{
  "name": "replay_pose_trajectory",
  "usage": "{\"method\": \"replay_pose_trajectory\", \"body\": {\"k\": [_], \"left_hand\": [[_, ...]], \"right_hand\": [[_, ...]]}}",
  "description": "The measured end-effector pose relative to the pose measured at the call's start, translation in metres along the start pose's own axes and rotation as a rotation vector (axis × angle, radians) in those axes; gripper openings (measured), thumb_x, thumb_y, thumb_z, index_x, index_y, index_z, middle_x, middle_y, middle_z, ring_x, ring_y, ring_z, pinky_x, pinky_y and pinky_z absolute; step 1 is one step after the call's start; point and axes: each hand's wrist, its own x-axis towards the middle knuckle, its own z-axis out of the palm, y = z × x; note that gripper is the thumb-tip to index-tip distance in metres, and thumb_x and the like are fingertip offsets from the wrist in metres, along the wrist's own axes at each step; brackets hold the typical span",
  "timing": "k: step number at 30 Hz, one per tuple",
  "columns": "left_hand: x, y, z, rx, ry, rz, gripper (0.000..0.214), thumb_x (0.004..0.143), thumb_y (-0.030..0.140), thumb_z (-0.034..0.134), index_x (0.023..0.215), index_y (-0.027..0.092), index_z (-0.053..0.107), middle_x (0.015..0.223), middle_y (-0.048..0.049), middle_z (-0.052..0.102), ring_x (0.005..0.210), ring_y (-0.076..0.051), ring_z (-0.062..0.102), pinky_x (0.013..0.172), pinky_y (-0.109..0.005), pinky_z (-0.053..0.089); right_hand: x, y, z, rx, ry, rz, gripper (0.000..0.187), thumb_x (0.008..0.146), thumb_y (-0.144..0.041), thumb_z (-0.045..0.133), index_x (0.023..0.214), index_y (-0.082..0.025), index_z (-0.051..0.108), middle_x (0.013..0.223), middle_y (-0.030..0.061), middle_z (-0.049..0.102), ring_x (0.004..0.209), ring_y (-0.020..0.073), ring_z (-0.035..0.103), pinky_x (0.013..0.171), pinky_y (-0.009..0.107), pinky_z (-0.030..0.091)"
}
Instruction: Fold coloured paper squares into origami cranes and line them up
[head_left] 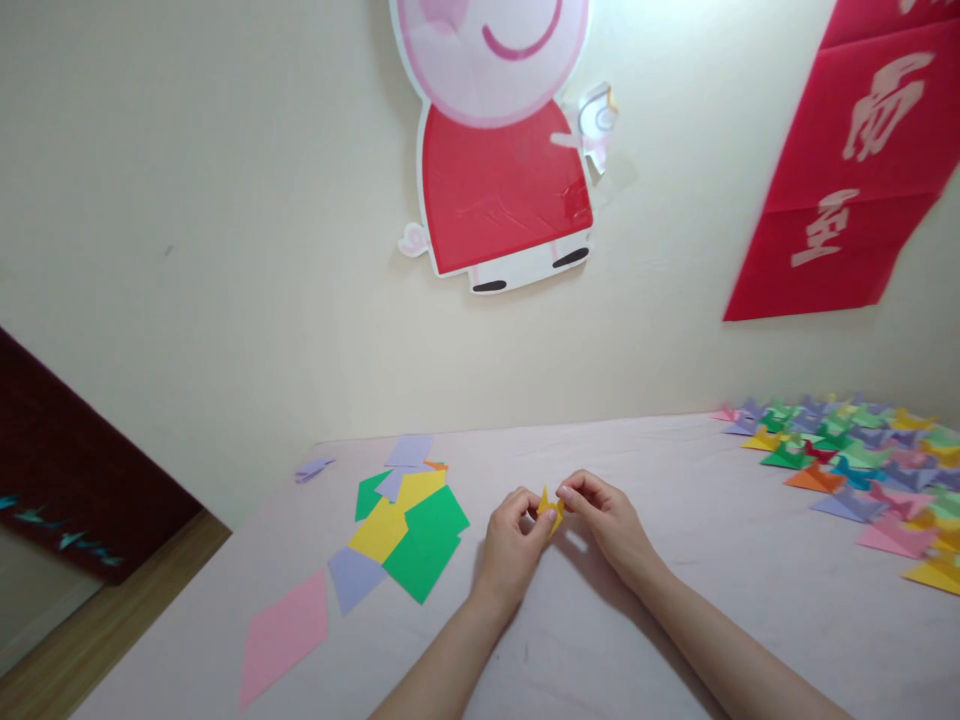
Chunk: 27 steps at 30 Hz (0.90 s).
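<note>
A small yellow origami crane (549, 507), partly folded with pointed tips sticking up, is held above the pale table cover. My left hand (511, 548) pinches its body between thumb and fingers. From the other side, the thumb and forefinger of my right hand (611, 522) close on its right-hand tip. My fingers hide part of the paper. Left of my hands lie loose paper squares, among them green (424, 560), yellow (381, 530), purple (355, 578) and pink (286, 635).
Many folded paper cranes in mixed colours (851, 505) stand in rows on the right of the table (600, 640). A folded purple piece (313, 469) lies near the left edge. On the wall behind hang a cartoon pig cutout (506, 190) and a red banner (832, 190).
</note>
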Motion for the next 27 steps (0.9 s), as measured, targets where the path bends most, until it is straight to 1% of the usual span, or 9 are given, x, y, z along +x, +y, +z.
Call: {"method": "replay_pose_trajectory", "body": {"k": [2, 6, 10, 14, 16, 19, 21, 24, 27], "left_hand": [[0.0001, -0.0001, -0.0004, 0.009, -0.003, 0.005, 0.019, 0.085, 0.032, 0.056, 0.072, 0.019, 0.058, 0.073, 0.0011, 0.056, 0.070, -0.015, 0.049, 0.067, -0.026, 0.037], [0.0005, 0.0007, -0.0017, 0.029, -0.015, 0.026, 0.025, 0.086, 0.036, 0.057, 0.067, 0.019, 0.055, 0.071, 0.0011, 0.055, 0.071, -0.016, 0.049, 0.068, -0.027, 0.036], [0.0002, 0.0029, -0.0003, 0.044, -0.031, 0.027, 0.027, 0.084, 0.033, 0.058, 0.062, 0.020, 0.051, 0.067, 0.0019, 0.053, 0.069, -0.015, 0.047, 0.066, -0.027, 0.035], [-0.0008, 0.0020, 0.0021, 0.036, -0.059, 0.003, 0.023, 0.083, 0.030, 0.059, 0.064, 0.019, 0.053, 0.066, 0.0027, 0.052, 0.066, -0.015, 0.046, 0.064, -0.026, 0.034], [-0.0012, 0.0005, 0.0023, 0.029, -0.063, -0.013, 0.019, 0.082, 0.029, 0.059, 0.067, 0.019, 0.055, 0.067, 0.0030, 0.052, 0.065, -0.014, 0.045, 0.062, -0.026, 0.034], [-0.0012, -0.0010, 0.0014, 0.011, -0.053, -0.037, 0.017, 0.082, 0.029, 0.058, 0.069, 0.019, 0.055, 0.066, 0.0037, 0.050, 0.064, -0.014, 0.044, 0.061, -0.025, 0.033], [-0.0010, -0.0011, 0.0006, -0.008, -0.040, -0.053, 0.020, 0.085, 0.032, 0.055, 0.070, 0.019, 0.054, 0.066, 0.0039, 0.049, 0.064, -0.014, 0.043, 0.061, -0.025, 0.033], [-0.0010, -0.0004, 0.0003, -0.031, -0.017, -0.070, 0.024, 0.087, 0.037, 0.053, 0.071, 0.019, 0.054, 0.066, 0.0039, 0.049, 0.065, -0.014, 0.043, 0.061, -0.025, 0.034], [-0.0017, 0.0004, 0.0008, -0.037, -0.013, -0.075, 0.027, 0.085, 0.039, 0.055, 0.067, 0.019, 0.051, 0.064, 0.0042, 0.046, 0.064, -0.014, 0.041, 0.060, -0.025, 0.032]], "right_hand": [[0.0000, 0.0002, 0.0008, 0.006, 0.001, -0.002, 0.035, 0.075, -0.052, 0.067, 0.068, -0.019, 0.060, 0.065, -0.0014, 0.056, 0.067, 0.0161, 0.050, 0.066, 0.028, 0.041], [-0.0012, -0.0013, 0.0035, -0.001, -0.020, -0.019, 0.029, 0.075, -0.049, 0.069, 0.079, -0.020, 0.066, 0.079, 0.0013, 0.061, 0.074, 0.0179, 0.054, 0.070, 0.029, 0.042], [-0.0036, -0.0034, 0.0043, -0.057, -0.051, -0.067, 0.028, 0.076, -0.045, 0.068, 0.065, -0.020, 0.064, 0.071, 0.0008, 0.057, 0.071, 0.0177, 0.051, 0.067, 0.029, 0.041], [-0.0048, -0.0036, 0.0039, 0.021, -0.020, -0.023, 0.032, 0.075, -0.048, 0.068, 0.062, -0.019, 0.061, 0.065, -0.0007, 0.053, 0.066, 0.0165, 0.049, 0.064, 0.028, 0.040], [-0.0039, -0.0031, 0.0037, 0.047, 0.009, -0.012, 0.032, 0.077, -0.051, 0.066, 0.069, -0.020, 0.062, 0.067, -0.0004, 0.054, 0.068, 0.0170, 0.051, 0.065, 0.028, 0.042], [-0.0013, -0.0017, 0.0035, 0.105, 0.063, 0.019, 0.035, 0.077, -0.055, 0.065, 0.088, -0.022, 0.064, 0.074, -0.0001, 0.058, 0.071, 0.0174, 0.053, 0.066, 0.029, 0.044], [0.0001, -0.0001, 0.0034, 0.134, 0.039, 0.055, 0.038, 0.073, -0.055, 0.070, 0.092, -0.022, 0.064, 0.077, 0.0001, 0.060, 0.069, 0.0166, 0.054, 0.065, 0.029, 0.045], [0.0008, 0.0028, 0.0033, 0.117, -0.068, 0.075, 0.035, 0.069, -0.051, 0.076, 0.077, -0.019, 0.065, 0.073, 0.0011, 0.063, 0.070, 0.0168, 0.055, 0.068, 0.030, 0.044], [0.0008, 0.0049, 0.0027, 0.108, -0.040, 0.064, 0.035, 0.067, -0.050, 0.077, 0.066, -0.018, 0.064, 0.066, 0.0004, 0.061, 0.068, 0.0168, 0.054, 0.067, 0.030, 0.043]]}}
